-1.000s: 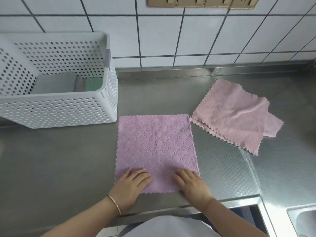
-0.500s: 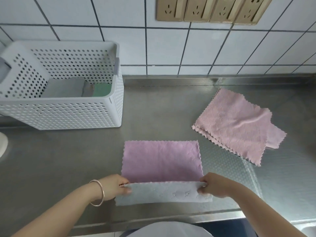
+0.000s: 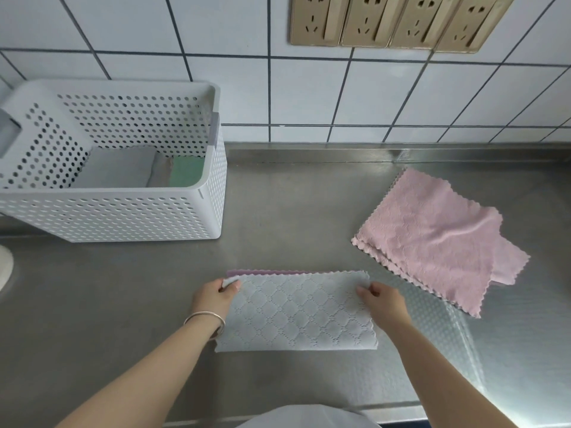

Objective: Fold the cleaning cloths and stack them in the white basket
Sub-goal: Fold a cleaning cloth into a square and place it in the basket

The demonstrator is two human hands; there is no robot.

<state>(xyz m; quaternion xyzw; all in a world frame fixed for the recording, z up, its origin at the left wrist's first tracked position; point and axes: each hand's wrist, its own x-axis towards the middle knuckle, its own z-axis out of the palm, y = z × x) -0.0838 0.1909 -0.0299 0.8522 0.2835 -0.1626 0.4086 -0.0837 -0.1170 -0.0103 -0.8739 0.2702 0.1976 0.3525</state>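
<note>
Now both hands, left hand (image 3: pixel 216 296) and right hand (image 3: pixel 381 299), pinch the cloth (image 3: pixel 296 313) at frame centre, finishing the first fold; next probably a second fold, then the basket (image 3: pixel 197 211).

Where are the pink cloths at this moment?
In the head view, the pink cloths lie on the steel counter at right, beyond the right hand.

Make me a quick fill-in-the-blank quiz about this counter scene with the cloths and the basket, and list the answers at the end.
1. Each hand pinches a far corner of the cloth being folded, whose upper face is pale ____.
2. The white basket stands to the ____ of that cloth.
3. The pile of unfolded cloths on the right is ____ in colour.
4. The bracelet is on the ____ wrist.

Answers: grey, left, pink, left
</note>
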